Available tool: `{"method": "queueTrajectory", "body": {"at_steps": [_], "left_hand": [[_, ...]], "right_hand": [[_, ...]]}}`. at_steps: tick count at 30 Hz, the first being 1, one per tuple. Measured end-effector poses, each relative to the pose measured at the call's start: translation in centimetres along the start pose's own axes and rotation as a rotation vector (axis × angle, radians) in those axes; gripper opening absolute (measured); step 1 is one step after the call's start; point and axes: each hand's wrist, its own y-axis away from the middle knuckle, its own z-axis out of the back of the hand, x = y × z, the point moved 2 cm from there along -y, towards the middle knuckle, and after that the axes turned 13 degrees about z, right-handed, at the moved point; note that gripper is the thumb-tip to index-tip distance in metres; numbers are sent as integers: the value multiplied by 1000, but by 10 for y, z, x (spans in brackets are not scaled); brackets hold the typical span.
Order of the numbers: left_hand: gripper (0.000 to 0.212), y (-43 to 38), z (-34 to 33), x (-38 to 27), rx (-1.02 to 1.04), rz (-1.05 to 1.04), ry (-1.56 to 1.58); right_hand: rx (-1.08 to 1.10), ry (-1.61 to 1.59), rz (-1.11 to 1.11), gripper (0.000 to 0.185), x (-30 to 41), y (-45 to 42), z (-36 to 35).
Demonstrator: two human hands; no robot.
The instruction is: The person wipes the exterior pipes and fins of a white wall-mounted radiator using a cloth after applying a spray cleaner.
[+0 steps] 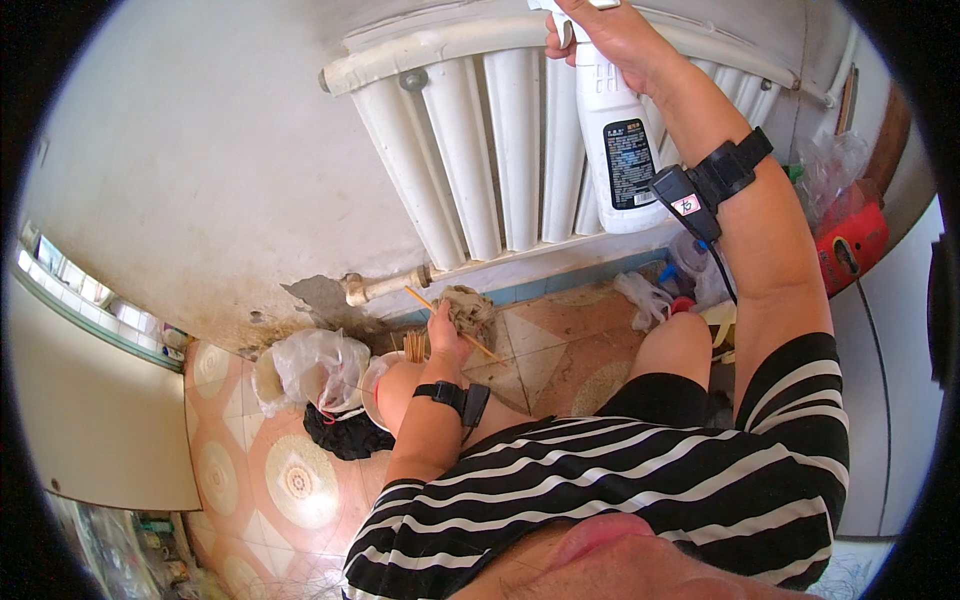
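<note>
My right hand (611, 37) is raised at the top, gripping the neck and trigger head of a white spray bottle (592, 135) with a black label. The bottle is upright in front of the white wall radiator (514, 150). Lower down, near the radiator's pipe end, my left hand (448, 330) holds a thin wooden stick (487, 349) and a crumpled beige cloth (469, 311). Several more thin sticks (414, 346) stand in a bunch just left of that hand.
Clear plastic bags (319, 367) and a black bag (345, 433) lie on the tiled floor (259, 450) at left. A red box (855, 244) and more plastic bags (645, 300) are at right. Plaster is peeling from the wall (319, 292) beside the pipe.
</note>
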Motion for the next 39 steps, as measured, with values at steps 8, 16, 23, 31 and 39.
{"method": "queueTrajectory", "body": {"at_steps": [8, 16, 23, 31, 39], "left_hand": [[32, -2, -7, 7, 25, -41, -53], [31, -3, -7, 10, 4, -13, -53], [55, -4, -7, 13, -138, 18, -138], [64, -17, -1, 19, -61, 52, -145], [46, -21, -2, 23, 9, 57, -184]], "right_hand": [[39, -118, -21, 45, 3, 3, -1], [18, 0, 18, 49, 1, 16, 10], [-107, 107, -39, 54, -8, 18, 54], [-51, -21, -58, 50, -16, 10, 46], [-103, -36, -9, 48, -21, 19, 63]]}}
